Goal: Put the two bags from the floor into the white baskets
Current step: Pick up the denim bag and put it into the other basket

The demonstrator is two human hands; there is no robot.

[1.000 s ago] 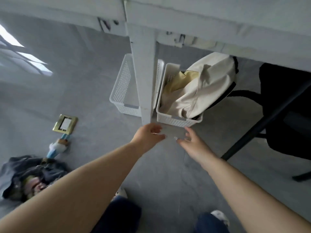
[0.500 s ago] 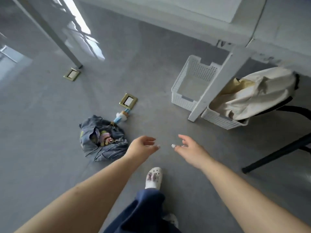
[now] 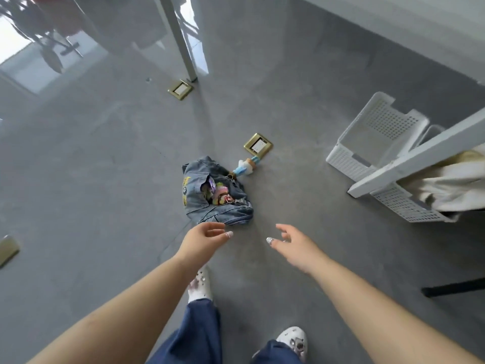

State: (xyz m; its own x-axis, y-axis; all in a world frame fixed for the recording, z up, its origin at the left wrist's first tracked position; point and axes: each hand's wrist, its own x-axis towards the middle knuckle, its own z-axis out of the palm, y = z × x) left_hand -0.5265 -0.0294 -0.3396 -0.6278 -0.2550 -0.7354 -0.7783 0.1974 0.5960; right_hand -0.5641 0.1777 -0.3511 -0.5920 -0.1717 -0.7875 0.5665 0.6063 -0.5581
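A crumpled denim bag (image 3: 214, 195) lies on the grey floor in the middle, colourful items showing in its open top and a blue-and-white charm (image 3: 245, 168) hanging off its far side. My left hand (image 3: 203, 239) hovers just in front of the bag, fingers apart and holding nothing. My right hand (image 3: 294, 245) is level with it to the right, also open. At the right, a cream canvas bag (image 3: 451, 185) fills one white basket (image 3: 404, 206). A second white basket (image 3: 349, 158) beside it has nothing in it.
A white table leg (image 3: 409, 161) slants across the two baskets. Brass floor sockets (image 3: 258, 144) sit behind the denim bag, with another farther back (image 3: 180, 89). A second table leg (image 3: 181, 35) stands at the back. A dark chair leg (image 3: 451, 290) lies at the right. My white shoes (image 3: 200, 285) are below.
The view has swung left from the baskets to the denim bag, which now lies in the middle. Both hands, still open, have moved from the filled basket to just in front of that bag.
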